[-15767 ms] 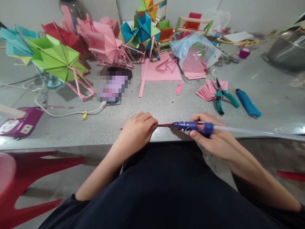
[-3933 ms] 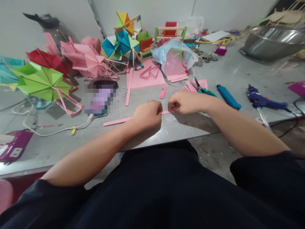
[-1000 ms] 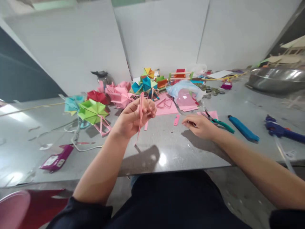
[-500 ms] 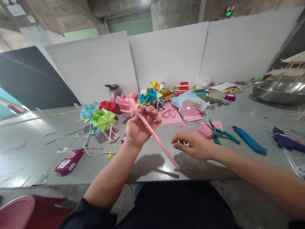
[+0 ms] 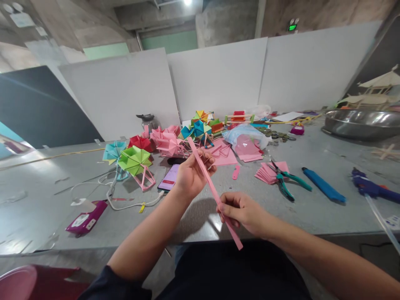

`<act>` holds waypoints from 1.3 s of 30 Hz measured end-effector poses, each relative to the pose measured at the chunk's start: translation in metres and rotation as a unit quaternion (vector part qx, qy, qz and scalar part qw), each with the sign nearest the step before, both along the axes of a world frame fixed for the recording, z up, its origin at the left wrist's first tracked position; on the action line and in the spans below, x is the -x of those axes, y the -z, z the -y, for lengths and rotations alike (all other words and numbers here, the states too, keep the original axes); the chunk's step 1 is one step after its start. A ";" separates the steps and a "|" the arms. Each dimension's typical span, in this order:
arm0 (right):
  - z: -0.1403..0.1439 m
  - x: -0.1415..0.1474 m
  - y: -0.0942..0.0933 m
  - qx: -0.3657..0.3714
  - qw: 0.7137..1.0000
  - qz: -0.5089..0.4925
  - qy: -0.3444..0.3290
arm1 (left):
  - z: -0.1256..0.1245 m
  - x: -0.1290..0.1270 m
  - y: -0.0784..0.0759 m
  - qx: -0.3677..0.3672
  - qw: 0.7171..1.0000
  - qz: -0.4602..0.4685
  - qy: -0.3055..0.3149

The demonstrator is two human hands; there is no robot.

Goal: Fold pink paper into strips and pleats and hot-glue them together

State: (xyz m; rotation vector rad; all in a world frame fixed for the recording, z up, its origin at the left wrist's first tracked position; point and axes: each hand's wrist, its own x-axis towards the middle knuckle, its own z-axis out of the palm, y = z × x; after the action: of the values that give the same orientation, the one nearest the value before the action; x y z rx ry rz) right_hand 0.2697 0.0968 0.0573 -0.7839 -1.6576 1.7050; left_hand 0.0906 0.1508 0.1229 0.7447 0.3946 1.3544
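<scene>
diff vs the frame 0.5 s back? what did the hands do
The right hand moved in from hovering over the table and gripped the pink strip near its lower end. The left hand still holds the upper part. Pliers and glue gun lie as before.

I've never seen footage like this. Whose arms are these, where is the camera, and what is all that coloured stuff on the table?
No machine here: a person wears a camera on the head, so you look down along their own arms. The left hand and right hand both grip one long pink paper strip, held slanted above the grey table. On the table lie folded paper pinwheels, such as a green one, pink paper sheets, green-handled pliers, a blue lighter, a blue glue gun, a phone and a big metal bowl.
</scene>
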 end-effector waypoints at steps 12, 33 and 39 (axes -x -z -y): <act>0.001 -0.011 0.006 -0.006 0.990 -0.013 0.137 | 0.011 -0.028 0.031 -0.140 0.881 -0.425 -0.154; -0.005 -0.045 -0.010 -0.128 0.962 0.207 0.121 | -0.002 0.026 -0.001 -0.240 0.769 -0.443 -0.393; -0.038 -0.071 -0.033 -0.298 0.884 0.361 0.019 | 0.015 0.076 0.000 -0.391 0.521 -0.738 -0.178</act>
State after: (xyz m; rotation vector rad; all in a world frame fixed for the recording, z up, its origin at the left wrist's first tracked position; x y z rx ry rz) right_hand 0.3411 0.1350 0.0899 -1.1904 -2.4562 0.7775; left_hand 0.0142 0.1359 0.1230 2.7227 1.3552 0.8318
